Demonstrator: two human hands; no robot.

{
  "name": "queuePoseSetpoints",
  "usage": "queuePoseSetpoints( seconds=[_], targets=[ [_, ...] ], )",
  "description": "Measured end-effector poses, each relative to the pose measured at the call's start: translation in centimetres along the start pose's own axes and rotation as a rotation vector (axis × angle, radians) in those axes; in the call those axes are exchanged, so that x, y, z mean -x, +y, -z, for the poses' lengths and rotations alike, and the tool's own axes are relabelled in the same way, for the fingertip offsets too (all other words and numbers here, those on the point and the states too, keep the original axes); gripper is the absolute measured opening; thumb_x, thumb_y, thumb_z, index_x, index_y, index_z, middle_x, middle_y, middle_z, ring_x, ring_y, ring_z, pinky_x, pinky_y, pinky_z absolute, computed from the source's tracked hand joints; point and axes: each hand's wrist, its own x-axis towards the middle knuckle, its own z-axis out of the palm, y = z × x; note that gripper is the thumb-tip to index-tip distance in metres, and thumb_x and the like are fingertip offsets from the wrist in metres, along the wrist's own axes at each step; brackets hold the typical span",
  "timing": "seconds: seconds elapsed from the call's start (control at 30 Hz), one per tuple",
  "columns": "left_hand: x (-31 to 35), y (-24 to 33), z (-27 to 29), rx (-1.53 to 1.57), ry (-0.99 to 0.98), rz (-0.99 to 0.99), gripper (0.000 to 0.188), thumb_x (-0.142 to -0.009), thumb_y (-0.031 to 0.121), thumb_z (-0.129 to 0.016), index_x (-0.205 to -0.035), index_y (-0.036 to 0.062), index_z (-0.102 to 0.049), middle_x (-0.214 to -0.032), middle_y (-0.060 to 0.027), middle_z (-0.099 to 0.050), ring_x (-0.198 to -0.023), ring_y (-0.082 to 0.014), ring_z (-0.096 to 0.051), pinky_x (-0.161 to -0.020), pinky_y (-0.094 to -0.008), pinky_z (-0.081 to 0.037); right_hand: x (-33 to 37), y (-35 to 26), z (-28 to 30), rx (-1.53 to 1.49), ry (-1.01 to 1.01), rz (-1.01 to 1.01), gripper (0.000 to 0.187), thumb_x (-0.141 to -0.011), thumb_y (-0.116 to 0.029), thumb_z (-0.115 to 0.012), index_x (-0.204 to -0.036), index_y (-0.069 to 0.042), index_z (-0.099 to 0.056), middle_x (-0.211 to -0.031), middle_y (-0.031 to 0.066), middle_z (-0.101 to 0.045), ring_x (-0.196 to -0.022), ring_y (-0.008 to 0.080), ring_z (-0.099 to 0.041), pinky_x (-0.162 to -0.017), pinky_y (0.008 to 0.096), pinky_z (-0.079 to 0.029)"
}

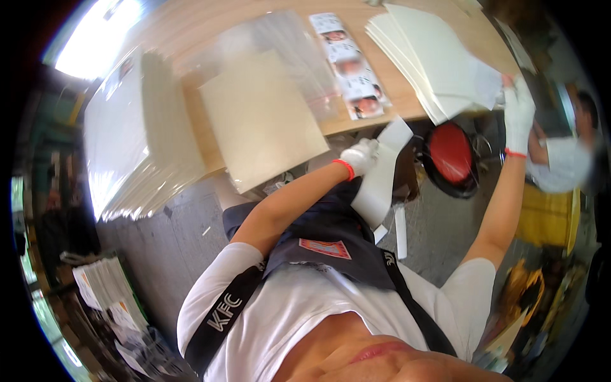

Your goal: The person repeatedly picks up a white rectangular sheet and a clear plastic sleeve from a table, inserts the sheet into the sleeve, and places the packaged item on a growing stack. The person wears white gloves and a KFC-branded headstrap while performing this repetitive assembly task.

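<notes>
My left hand (361, 157), in a white glove with an orange-red cuff, is closed on a long white paper strip (380, 179). The strip hangs from the table edge down toward my lap and curls. My right hand (519, 111), gloved the same way, reaches to the right end of the table. Its fingers are closed at the corner of a fanned stack of cream sheets (428, 60); a whiter patch lies beside the fingertips, and its kind is unclear. Between the hands, farther back, lies a strip of printed labels (351, 63).
A tall plastic-wrapped stack (127, 127) stands at the left. Beside it, a cream board (264, 118) overhangs the wooden table (191, 25), with clear plastic bags (280, 41) behind. A red-seated stool (450, 153) is under the right edge. Another person (563, 156) is at the far right.
</notes>
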Motion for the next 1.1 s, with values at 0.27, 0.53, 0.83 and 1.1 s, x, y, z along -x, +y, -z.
queuePoseSetpoints(
  seconds=[0.27, 0.53, 0.83, 1.1],
  targets=[
    [7.3, -2.1, 12.7, 0.494, 0.331, 0.0, 0.035, -0.083, 0.006, -0.058, -0.118, 0.0038, -0.054, -0.103, -0.0111, -0.062, -0.102, -0.0186, -0.057, -0.085, -0.0299, -0.045, 4.3, -4.3, -21.3, -0.32, -0.342, 0.247, 0.018, -0.091, -0.017, -0.054, -0.096, -0.001, -0.06, -0.083, 0.0062, -0.063, -0.078, 0.0118, -0.057, -0.07, 0.0268, -0.045],
    [12.0, -10.5, 22.1, 0.438, 1.043, 0.222, 0.038, -0.086, 0.005, -0.056, -0.123, 0.0024, -0.048, -0.123, -0.0105, -0.052, -0.115, -0.0234, -0.048, -0.095, -0.0335, -0.039, 3.6, -8.5, -39.0, -0.311, -0.696, 0.481, 0.024, -0.08, 0.002, -0.047, -0.101, -0.002, -0.057, -0.103, 0.0113, -0.063, -0.097, 0.0237, -0.061, -0.082, 0.0315, -0.046],
    [7.8, -12.9, 25.3, -0.33, 0.949, 0.187, 0.034, -0.082, 0.013, -0.062, -0.114, 0.007, -0.055, -0.127, -0.0101, -0.049, -0.119, -0.0346, -0.042, -0.095, -0.0426, -0.039, 1.8, -10.2, -44.9, -0.459, -0.743, 0.644, 0.051, -0.07, 0.011, -0.045, -0.117, -0.006, -0.055, -0.105, 0.0122, -0.061, -0.099, 0.0252, -0.059, -0.085, 0.0317, -0.047],
    [5.2, -18.7, 24.5, -0.523, 0.687, 0.419, 0.051, -0.088, 0.041, -0.051, -0.13, 0.0114, -0.047, -0.142, -0.0105, -0.035, -0.131, -0.0344, -0.03, -0.107, -0.0538, -0.016, 1.4, -7.6, -46.2, -0.16, -0.833, 0.754, 0.034, -0.066, 0.0, -0.056, -0.099, -0.007, -0.06, -0.1, 0.0112, -0.061, -0.088, 0.0321, -0.058, -0.074, 0.036, -0.049]
  ],
)
